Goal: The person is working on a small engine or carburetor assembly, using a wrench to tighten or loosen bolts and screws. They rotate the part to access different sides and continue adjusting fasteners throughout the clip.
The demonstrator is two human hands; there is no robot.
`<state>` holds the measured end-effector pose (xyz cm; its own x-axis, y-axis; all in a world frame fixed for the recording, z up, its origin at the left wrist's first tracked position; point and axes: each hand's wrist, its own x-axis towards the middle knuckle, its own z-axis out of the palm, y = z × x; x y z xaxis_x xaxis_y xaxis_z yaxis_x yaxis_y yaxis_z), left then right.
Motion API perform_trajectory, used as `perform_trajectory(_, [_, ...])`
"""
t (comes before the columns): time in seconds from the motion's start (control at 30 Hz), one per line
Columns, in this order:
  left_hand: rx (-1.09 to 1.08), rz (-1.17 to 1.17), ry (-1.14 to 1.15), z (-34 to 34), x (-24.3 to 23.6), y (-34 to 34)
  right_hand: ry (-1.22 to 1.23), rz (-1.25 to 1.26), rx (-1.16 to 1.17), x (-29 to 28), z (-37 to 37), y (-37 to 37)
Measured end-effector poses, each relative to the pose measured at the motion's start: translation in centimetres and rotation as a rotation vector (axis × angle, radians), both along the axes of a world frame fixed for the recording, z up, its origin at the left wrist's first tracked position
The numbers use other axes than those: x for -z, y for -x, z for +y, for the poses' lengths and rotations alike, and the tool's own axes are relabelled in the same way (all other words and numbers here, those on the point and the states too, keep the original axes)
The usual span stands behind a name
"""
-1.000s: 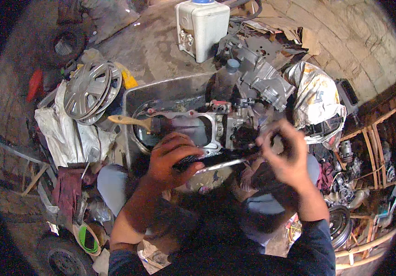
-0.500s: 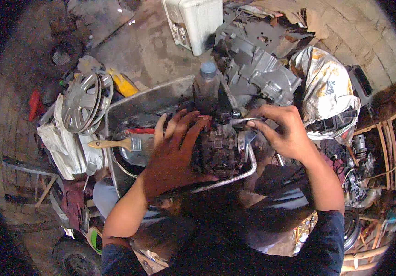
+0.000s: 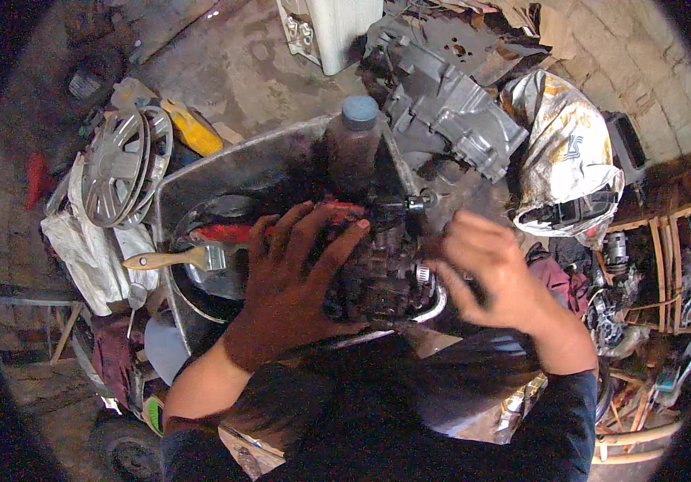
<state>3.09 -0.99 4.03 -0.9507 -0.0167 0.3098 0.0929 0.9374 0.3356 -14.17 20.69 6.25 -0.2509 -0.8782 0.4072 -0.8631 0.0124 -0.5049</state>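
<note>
- Setting: a workshop floor [image 3: 241,72], stained and grey, with a rough pale wall [image 3: 651,48] at upper right.
- Centre: a grey basin [image 3: 241,170], its far wall and part of its bright near rim visible.
- Within the basin, right half: a dark mechanical assembly [image 3: 386,277], the part at which both hands are placed.
- Left hand [image 3: 289,277]: fingers spread, laid over the left side of the assembly, thumb along the near edge; whether it grips cannot be told.
- Right hand [image 3: 482,273]: fingers curled, just right of the assembly, blurred; whether it grasps anything cannot be told.
- Left of the left hand: a red elongated piece [image 3: 221,233] inside the basin; nearer, a wooden-handled brush [image 3: 173,259] lies across the left rim, bristles inward.
- Far side of the basin: a dark bottle [image 3: 352,149], upright, with a blue-grey cap.
- Beyond, to the right: a grey metal casting [image 3: 458,112], then a white sack [image 3: 562,145].
- Upper left: wheel covers [image 3: 112,173], overlapping. Top centre: a white container [image 3: 341,32], cut by the frame.
</note>
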Motion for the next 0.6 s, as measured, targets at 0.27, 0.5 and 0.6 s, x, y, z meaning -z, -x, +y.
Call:
perform_trajectory(0.27, [0.023,-0.062,-0.026,-0.1,0.2,-0.3,-0.08,0.008,-0.03,-0.9,-0.3,0.5])
perform_trajectory(0.5, [0.0,-0.058,-0.003,0.4,0.1,-0.6,-0.106,-0.067,0.061,-1.1,-0.2,0.5])
perform_trajectory(0.6, [0.007,-0.038,-0.007,0.4,0.2,-0.6,-0.1,-0.022,0.062,-1.1,-0.3,0.6])
